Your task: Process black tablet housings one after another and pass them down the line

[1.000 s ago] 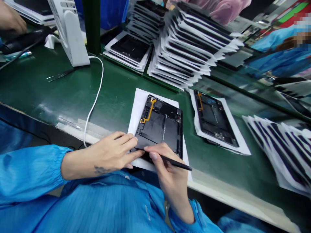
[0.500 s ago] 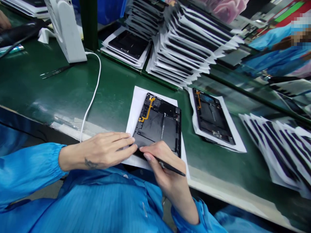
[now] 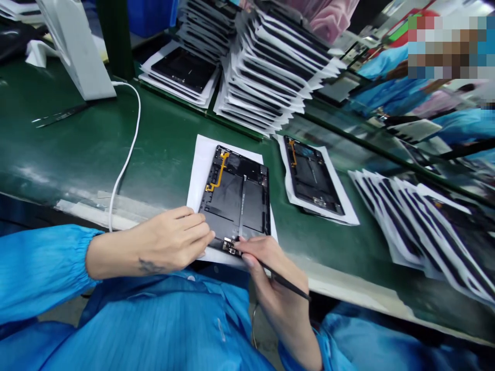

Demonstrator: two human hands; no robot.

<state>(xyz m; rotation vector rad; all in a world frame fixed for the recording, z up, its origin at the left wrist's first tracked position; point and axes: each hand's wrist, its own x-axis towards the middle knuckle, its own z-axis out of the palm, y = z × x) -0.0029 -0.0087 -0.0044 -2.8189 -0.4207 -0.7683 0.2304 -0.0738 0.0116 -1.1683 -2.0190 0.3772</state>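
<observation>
While the right hand (image 3: 273,283) pinches a slim black probe (image 3: 285,280), its fingertips sit at a gold-coloured connector (image 3: 230,246) on the lower edge of an open tablet housing (image 3: 235,206). That housing lies flat on a white sheet (image 3: 195,178) on the green desk (image 3: 77,154). The left hand (image 3: 174,239), fingers lightly curled and holding nothing, rests against the housing's lower-left edge. A second housing (image 3: 311,175) lies just to the right, on its own sheet.

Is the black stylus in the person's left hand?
No, the right hand holds the black stylus; the left hand rests on the black tablet frame.
</observation>
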